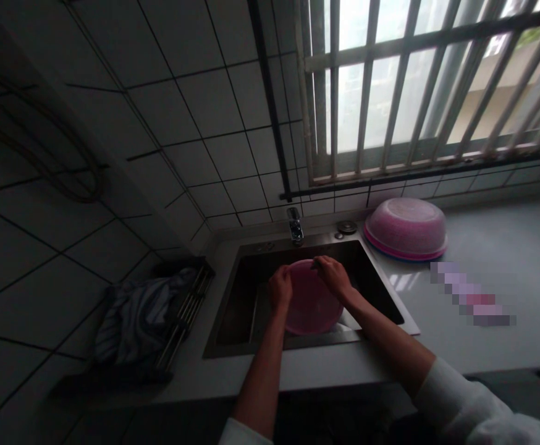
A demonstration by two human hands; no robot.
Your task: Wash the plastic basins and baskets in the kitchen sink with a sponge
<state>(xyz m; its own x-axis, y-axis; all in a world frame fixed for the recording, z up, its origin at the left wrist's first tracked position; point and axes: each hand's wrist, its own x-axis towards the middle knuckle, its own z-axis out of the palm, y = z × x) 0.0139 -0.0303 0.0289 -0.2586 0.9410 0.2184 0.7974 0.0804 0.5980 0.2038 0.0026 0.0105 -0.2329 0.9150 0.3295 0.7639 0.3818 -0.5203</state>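
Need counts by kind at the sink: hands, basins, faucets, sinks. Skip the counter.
Hands: 2 (left hand, right hand)
Pink basin: 1
Faucet: 1
Sink: 1
Total: 5

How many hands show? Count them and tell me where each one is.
2: the left hand at the left edge of the pink basin, the right hand at its far rim.

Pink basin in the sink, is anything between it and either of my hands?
Nothing visible blocks your left hand, which holds the pink basin by its rim. A small dark thing, too dim to identify, seems to sit between your right hand and the far rim.
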